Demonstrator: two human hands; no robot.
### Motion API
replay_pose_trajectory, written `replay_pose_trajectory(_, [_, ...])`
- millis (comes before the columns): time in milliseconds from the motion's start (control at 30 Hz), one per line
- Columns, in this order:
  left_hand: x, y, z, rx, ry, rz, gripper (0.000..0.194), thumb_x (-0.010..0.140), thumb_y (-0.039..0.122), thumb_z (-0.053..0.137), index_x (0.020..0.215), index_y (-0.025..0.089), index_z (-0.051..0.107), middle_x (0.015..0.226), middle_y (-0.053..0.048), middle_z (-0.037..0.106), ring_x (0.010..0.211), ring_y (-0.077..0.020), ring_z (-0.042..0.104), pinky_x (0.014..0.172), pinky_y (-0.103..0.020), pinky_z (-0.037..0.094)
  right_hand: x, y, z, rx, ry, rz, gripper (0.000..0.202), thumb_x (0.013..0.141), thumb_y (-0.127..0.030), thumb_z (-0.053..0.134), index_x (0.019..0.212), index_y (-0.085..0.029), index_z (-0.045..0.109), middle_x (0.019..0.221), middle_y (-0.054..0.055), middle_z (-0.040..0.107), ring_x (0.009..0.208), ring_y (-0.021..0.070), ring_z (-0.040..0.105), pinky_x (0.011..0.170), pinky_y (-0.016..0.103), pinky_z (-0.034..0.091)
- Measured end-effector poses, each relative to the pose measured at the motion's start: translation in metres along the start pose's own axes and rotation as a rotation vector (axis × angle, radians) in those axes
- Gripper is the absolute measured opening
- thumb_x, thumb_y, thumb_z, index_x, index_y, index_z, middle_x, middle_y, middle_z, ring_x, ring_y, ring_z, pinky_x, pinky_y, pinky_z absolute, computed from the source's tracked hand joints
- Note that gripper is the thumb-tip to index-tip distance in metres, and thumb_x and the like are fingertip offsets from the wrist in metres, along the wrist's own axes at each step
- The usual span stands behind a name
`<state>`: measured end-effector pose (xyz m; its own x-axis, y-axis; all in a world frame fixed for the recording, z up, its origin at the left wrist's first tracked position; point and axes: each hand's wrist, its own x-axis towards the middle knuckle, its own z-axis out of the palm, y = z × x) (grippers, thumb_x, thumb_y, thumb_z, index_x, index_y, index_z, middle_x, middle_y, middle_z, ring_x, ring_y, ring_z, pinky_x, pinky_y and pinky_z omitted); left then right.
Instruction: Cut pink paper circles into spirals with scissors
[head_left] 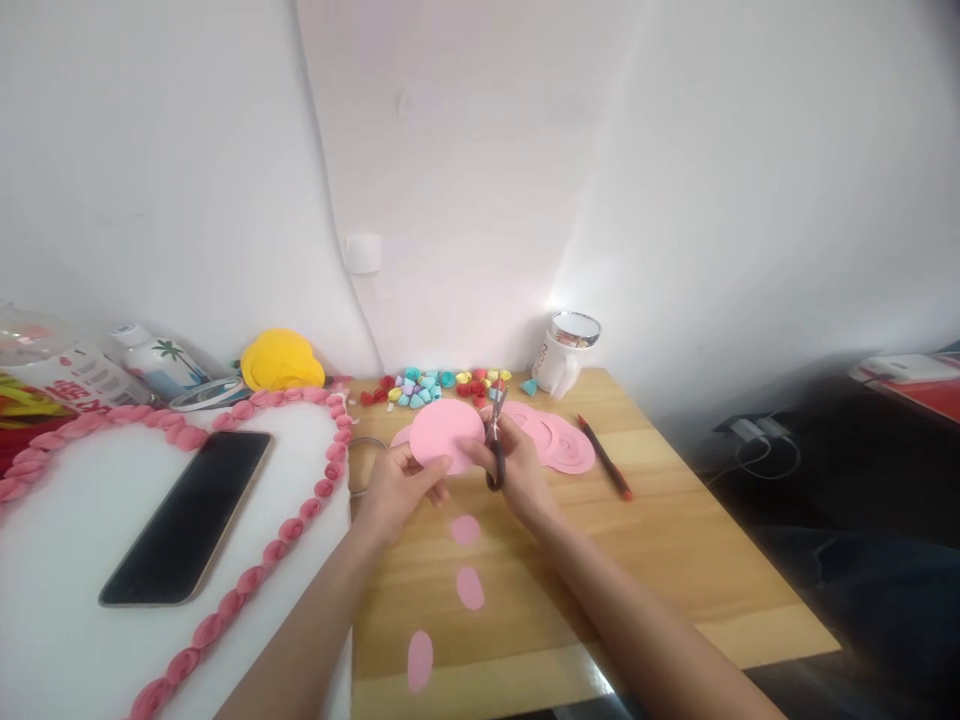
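Observation:
Pinched between the thumb and fingers of my left hand (401, 487) is a round piece of pink paper (444, 432), held above the wooden table. My right hand (523, 470) is closed on a pair of dark-handled scissors (493, 452), blades pointing up and away. Its thumb reaches the right edge of the pink paper. Behind that hand lie overlapping pink paper discs (574, 448), some with curved lines or cuts. Below my hands, small pink paper ovals rest on the wood: one oval (466, 530), a second oval (470, 588) and a third oval (420, 660).
At left, a white board (52, 570) carries pink rolled paper roses (251, 578) and a phone (187, 520). Small coloured paper roses (424, 388), a white mug (564, 355) and a pen (604, 458) are on the table (675, 560). Yellow paper (283, 360) and bottles (161, 362) stand back left.

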<state>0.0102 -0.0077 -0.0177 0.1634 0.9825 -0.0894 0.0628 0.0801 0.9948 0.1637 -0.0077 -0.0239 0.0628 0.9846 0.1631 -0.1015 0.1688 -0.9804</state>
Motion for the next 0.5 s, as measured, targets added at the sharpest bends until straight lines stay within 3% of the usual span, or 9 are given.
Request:
replay_pose_trajectory(167, [0.0003, 0.007, -0.0028, -0.228, 0.191, 0.078, 0.018, 0.069, 0.03, 0.065, 0.07, 0.013, 0.062, 0.049, 0.0, 0.059, 0.044, -0.0104, 0.053, 0.043, -0.022, 0.041, -0.003, -0.0004, 0.0024, -0.026, -0.258, -0.012, 0.035, 0.065, -0.042, 0.069, 0.089, -0.019, 0.057, 0.076, 0.003, 0.062, 0.069, 0.017, 0.057, 0.062, 0.029, 0.047])
replay_pose_trajectory(300, [-0.0002, 0.008, -0.005, -0.278, 0.199, 0.154, 0.016, 0.071, 0.028, 0.064, 0.067, 0.013, 0.06, 0.049, 0.001, 0.058, 0.043, -0.009, 0.05, 0.044, -0.023, 0.04, -0.0073, 0.0032, 0.0054, -0.001, -0.406, 0.026, 0.037, 0.064, -0.043, 0.07, 0.089, -0.019, 0.058, 0.077, 0.003, 0.062, 0.067, 0.0152, 0.057, 0.062, 0.027, 0.047])
replay_pose_trajectory(500, [-0.0042, 0.0092, 0.0, -0.123, 0.243, 0.139, 0.02, 0.071, 0.029, 0.063, 0.06, 0.014, 0.059, 0.049, 0.001, 0.059, 0.047, -0.0101, 0.054, 0.049, -0.022, 0.044, -0.0101, 0.0042, 0.0081, 0.028, -0.466, 0.006, 0.038, 0.062, -0.046, 0.07, 0.086, -0.019, 0.057, 0.079, 0.003, 0.062, 0.068, 0.0156, 0.056, 0.065, 0.029, 0.047])
